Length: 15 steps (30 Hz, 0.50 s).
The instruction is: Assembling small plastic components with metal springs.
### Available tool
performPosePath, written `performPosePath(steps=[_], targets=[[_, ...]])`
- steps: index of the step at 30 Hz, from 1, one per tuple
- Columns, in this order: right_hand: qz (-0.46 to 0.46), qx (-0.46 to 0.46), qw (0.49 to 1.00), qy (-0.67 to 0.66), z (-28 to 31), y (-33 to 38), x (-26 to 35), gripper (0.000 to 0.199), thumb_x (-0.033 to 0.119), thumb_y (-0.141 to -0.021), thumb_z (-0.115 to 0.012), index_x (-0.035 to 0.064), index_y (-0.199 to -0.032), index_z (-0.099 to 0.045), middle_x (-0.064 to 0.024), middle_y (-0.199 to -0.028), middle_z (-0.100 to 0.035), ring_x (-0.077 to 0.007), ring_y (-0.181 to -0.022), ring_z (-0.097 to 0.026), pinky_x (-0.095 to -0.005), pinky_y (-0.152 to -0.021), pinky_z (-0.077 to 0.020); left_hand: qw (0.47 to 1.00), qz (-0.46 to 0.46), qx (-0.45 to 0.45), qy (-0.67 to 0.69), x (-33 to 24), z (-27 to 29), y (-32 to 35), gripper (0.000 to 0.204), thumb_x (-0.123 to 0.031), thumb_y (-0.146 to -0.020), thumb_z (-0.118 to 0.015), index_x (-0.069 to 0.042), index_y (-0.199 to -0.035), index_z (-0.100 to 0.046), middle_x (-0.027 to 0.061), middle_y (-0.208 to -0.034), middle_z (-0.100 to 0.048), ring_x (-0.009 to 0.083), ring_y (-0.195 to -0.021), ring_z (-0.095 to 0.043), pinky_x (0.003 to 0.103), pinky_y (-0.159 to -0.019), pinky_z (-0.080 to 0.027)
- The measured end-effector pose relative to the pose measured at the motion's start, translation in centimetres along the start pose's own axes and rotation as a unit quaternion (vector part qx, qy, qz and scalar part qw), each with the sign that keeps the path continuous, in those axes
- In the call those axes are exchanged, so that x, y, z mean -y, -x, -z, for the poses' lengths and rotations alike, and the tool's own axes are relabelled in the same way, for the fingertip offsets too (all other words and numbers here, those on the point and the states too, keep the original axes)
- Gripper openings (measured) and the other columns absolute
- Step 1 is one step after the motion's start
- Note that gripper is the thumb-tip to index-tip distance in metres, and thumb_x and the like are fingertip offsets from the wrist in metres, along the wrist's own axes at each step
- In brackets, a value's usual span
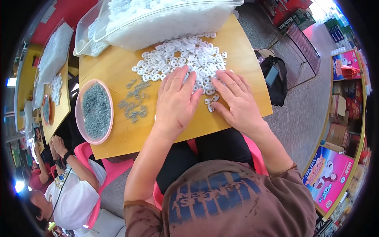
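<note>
A spread heap of small white plastic pieces [173, 55], oval with holes, lies on the yellow wooden table [233, 43]. My left hand [177, 96] rests palm down at the heap's near left side, fingers stretched out. Across from it, my right hand [237, 96] lies flat at the near right side, fingers stretched and thumb apart. A few white pieces [211, 102] sit between the two hands, near the right thumb. What lies beneath the palms is hidden. Left of my left hand, small grey pieces [136, 102] are scattered, too small to name.
A pink bowl [111, 114] full of grey pieces stands at the table's left edge. Large clear tubs [166, 19] of white pieces fill the far side. On the left a person in white [75, 197] sits at another table [59, 106]. A black bag [279, 75] is beyond the right edge.
</note>
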State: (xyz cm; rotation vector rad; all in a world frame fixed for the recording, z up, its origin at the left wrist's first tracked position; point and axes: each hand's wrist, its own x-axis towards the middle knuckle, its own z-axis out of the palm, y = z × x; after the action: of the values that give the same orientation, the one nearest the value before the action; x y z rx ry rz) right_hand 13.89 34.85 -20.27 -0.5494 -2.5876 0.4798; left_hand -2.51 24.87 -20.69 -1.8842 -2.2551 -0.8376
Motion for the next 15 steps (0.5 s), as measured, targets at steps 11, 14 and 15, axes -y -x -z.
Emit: performPosePath(steps=[11, 14, 15], targets=[[-0.011, -0.078, 0.995, -0.054, -0.6, 0.6, -1.9, 0.034, 0.004, -0.074, -0.063, 0.0002, -0.107, -0.057, -0.0148, -0.117, -0.054, -0.0333, -0.109, -0.050, -0.0393, -0.093, -0.0383, 0.999, -0.010, 0.024, 0.034, -0.7, -0.2, 0.7, 0.038, -0.015, -0.075, -0.064, -0.001, -0.110, -0.056, 0.0140, -0.118, -0.051, 0.0320, -0.110, -0.048, 0.041, -0.093, -0.038], [-0.008, -0.072, 0.996, -0.044, -0.8, 0.8, -2.1, 0.031, 0.002, -0.076, -0.060, -0.0007, -0.106, -0.057, -0.0149, -0.115, -0.054, -0.0324, -0.107, -0.051, -0.0373, -0.091, -0.0401, 0.997, -0.030, 0.051, 0.040, -1.5, -0.9, 0.6, 0.038, -0.014, -0.074, -0.065, -0.001, -0.109, -0.056, 0.0141, -0.118, -0.051, 0.0319, -0.110, -0.048, 0.041, -0.093, -0.038], [-0.010, -0.072, 0.996, -0.044, -0.9, 0.9, -2.3, 0.031, 0.002, -0.076, -0.060, -0.0007, -0.106, -0.057, -0.0149, -0.115, -0.054, -0.0324, -0.107, -0.051, -0.0373, -0.091, -0.0401, 0.996, -0.036, 0.057, 0.060, -1.7, -1.2, 0.5, 0.039, -0.014, -0.074, -0.065, -0.001, -0.109, -0.056, 0.0141, -0.117, -0.052, 0.0320, -0.110, -0.048, 0.041, -0.093, -0.037]])
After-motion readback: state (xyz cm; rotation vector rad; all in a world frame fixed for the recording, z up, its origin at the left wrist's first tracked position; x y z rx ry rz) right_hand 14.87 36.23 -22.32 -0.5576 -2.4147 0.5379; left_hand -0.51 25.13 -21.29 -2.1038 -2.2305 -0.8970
